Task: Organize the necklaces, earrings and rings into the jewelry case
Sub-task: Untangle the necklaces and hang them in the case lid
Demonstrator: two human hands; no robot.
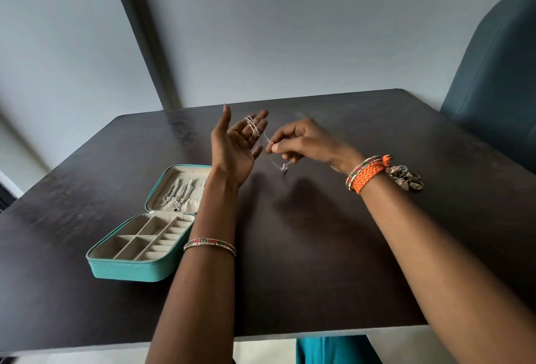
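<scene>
1. Head view: a dark table (319, 247) carries an open teal jewelry case (139, 265) near its left edge, toward the front.
2. The case's lid (179, 187) lies open, with chains (177, 192) hanging inside it; the tray's compartments look bare.
3. The left hand (235, 146) is raised above the table's middle, palm up, fingers spread, a thin necklace (255, 129) looped over them.
4. The right hand (301, 140) pinches the same necklace between thumb and fingertips; its pendant (284, 169) dangles below.
5. A small pile of jewelry (406, 178) lies toward the right edge, behind the right wrist.
</scene>
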